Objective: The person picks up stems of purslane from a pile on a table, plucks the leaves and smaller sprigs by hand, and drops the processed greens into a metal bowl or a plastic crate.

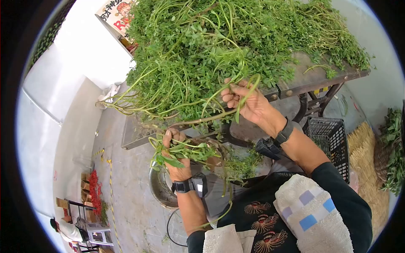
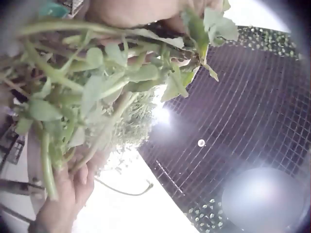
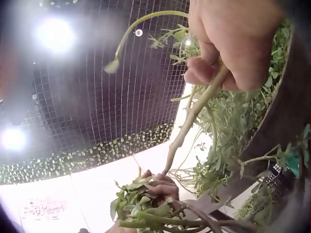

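Note:
My left hand [image 1: 174, 138] grips a bunch of leafy green stems [image 1: 192, 152], whose leaves cover much of the palm. One thick brownish stem [image 1: 206, 119] runs from that hand up to my right hand [image 1: 253, 105], which holds it between thumb and fingers. In the right wrist view the stem [image 3: 187, 127] stretches fairly straight between both hands. Its thinner end curls in a loop beside the right hand. Just beyond my hands, a large heap of the same leafy plants [image 1: 202, 71] covers most of a dark table [image 1: 303, 71], with long stems trailing over its left end.
Loose greens [image 1: 242, 164] lie near my lap. A metal basin [image 1: 157, 189] stands below my left hand, a black plastic crate [image 1: 339, 147] to the right. Straw matting [image 1: 363, 156] lies further right. Another person [image 1: 69, 231] is at the far lower left, near a stool [image 1: 101, 236].

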Motion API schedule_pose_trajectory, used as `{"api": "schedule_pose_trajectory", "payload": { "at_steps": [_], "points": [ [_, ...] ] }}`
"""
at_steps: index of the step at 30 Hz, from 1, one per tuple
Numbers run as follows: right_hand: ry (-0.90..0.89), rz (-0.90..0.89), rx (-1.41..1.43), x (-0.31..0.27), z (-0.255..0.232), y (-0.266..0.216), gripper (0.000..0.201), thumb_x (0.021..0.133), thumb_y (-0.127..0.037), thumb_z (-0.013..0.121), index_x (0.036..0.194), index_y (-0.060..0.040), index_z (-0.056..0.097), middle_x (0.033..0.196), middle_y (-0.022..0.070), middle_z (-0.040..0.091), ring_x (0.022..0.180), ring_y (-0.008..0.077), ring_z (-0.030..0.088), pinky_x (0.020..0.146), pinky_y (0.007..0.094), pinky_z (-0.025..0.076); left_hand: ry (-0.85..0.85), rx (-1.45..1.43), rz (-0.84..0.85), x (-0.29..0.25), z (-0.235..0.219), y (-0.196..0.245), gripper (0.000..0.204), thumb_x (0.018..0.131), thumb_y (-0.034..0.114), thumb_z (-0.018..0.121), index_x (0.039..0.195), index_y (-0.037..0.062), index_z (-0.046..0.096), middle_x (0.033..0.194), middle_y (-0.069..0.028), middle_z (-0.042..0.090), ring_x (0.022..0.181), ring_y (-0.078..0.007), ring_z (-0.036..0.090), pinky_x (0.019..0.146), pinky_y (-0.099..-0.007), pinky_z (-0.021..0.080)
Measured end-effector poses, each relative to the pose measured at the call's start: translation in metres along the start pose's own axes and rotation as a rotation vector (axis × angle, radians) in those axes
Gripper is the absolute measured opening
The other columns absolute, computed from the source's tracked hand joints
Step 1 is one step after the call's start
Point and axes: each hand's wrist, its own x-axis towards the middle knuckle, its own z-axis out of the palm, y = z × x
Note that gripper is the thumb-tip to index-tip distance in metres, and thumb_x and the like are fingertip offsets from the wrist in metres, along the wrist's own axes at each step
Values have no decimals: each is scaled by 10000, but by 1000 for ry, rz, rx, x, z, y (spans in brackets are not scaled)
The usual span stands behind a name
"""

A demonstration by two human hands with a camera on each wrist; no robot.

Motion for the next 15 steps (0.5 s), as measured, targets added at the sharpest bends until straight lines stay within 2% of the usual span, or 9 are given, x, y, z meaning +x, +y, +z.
{"api": "schedule_pose_trajectory", "payload": {
  "at_steps": [1,2,3,5,6,7,9,10,15],
  "points": [
    [-6,-16,87,0,-3,1,257,874,-86,601,1111,-1,549,886,136,650,717,169,659,515,230,527,-88,-117,-121,0,-8,-2,263,883,265,579,997,34,525,872,-27,462,766,-127,442,660,-276,399],
    [13,-19,74,-4,-4,3,243,881,-100,598,1102,-10,556,870,124,643,699,149,647,445,199,477,-210,138,61,-6,-18,-12,301,895,132,557,1168,28,489,1096,-87,546,921,-157,546,682,-188,481],
    [17,-14,75,-6,-6,7,243,881,-100,598,1102,-10,556,870,124,643,699,149,647,445,199,477,-205,138,57,-8,-20,-20,301,895,132,557,1168,28,489,1096,-87,546,921,-157,546,682,-188,481],
    [-33,-11,153,-10,-6,16,221,896,-105,574,1097,-14,556,833,104,626,666,130,628,376,182,405,-325,761,361,-7,-15,-33,401,888,107,565,1267,76,441,1277,-137,483,1045,-179,548,689,-183,480],
    [44,55,173,-14,-4,16,210,913,-117,549,1096,-13,548,808,90,609,641,121,610,342,168,361,-544,671,461,-6,-9,-37,475,898,128,549,1339,90,377,1382,-181,396,1183,-232,497,790,-224,484],
    [43,61,174,-16,-4,16,210,913,-117,549,1096,-13,548,808,90,609,641,121,610,342,168,361,-538,673,462,-8,-5,-36,475,898,128,549,1339,90,377,1382,-181,396,1183,-232,497,790,-224,484],
    [-39,114,135,-23,-4,14,208,904,-144,575,1074,-26,556,762,69,611,587,100,597,351,160,363,-542,460,93,-16,15,-26,552,897,239,548,1368,40,339,1394,-192,380,1293,-289,376,1027,-397,369],
    [20,166,80,-30,1,15,208,910,-159,569,1074,-31,568,744,50,606,552,83,584,354,158,375,-269,-142,-411,-2,13,-24,573,882,209,565,1374,41,325,1394,-195,380,1313,-296,350,1024,-414,374],
    [-70,198,-81,-37,0,29,265,923,-179,549,1140,-28,560,717,6,599,580,42,562,419,154,404,-380,94,-428,-13,43,-22,689,798,185,682,1368,50,320,1370,-190,411,1269,-270,402,946,-375,453]
  ]
}}
